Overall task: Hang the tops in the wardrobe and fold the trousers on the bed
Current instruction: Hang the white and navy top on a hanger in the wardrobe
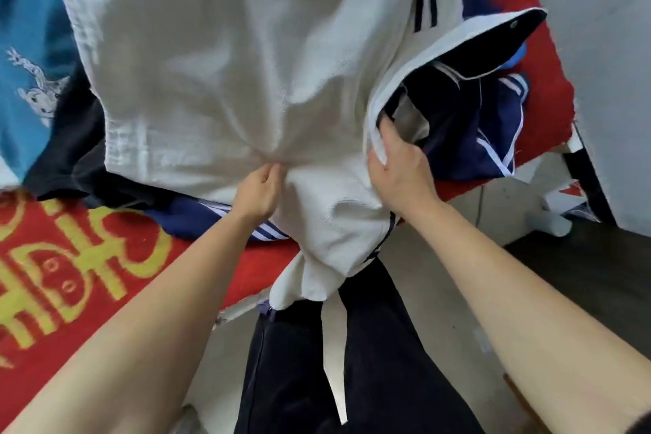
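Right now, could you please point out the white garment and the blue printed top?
white garment [211, 63]: head view, its broad middle panel.
blue printed top [31, 21]: head view, plain fabric above its print.

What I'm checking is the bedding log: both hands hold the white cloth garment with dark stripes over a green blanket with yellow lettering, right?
Not quite: the head view shows the blanket with yellow lettering is red, not green. The rest holds: the left hand pinches the white cloth garment with dark stripes and the right hand grips its edge.
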### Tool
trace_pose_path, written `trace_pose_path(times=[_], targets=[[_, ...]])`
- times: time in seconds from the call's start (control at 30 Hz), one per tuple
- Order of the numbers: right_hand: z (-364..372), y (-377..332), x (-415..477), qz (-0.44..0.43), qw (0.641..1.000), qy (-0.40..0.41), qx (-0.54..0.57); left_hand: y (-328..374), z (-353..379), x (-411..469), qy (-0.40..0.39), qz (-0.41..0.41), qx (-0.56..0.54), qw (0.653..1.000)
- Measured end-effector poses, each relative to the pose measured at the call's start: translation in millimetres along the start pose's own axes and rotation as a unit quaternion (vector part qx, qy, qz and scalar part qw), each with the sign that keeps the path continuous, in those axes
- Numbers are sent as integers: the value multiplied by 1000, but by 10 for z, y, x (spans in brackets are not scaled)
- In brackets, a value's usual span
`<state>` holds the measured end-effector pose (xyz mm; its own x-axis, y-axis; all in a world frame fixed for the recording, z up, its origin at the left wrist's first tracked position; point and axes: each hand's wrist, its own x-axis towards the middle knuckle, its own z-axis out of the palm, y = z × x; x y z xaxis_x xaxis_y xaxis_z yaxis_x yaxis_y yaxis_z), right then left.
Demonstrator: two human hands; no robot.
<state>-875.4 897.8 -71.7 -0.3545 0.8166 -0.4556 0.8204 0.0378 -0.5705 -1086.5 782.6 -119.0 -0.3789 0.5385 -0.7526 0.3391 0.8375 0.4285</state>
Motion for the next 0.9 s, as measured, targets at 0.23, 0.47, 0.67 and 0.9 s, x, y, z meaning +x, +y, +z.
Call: trace_pose_path(times=[0.23, 0.47, 0.67, 0.9], targets=[[523, -121, -530, -60, 947, -275, -153, 195, -378, -1, 56, 34, -127, 990], [579, -66, -553, -54, 963, -242, -108, 432, -100, -183, 28, 49, -84, 995], [313, -74, -674, -146, 980, -8, -134, 304, 117, -163, 12, 5, -14, 1000], [-171, -387, -52, -142, 929, 128, -316, 255, 157, -311, -4, -57, 42, 997]])
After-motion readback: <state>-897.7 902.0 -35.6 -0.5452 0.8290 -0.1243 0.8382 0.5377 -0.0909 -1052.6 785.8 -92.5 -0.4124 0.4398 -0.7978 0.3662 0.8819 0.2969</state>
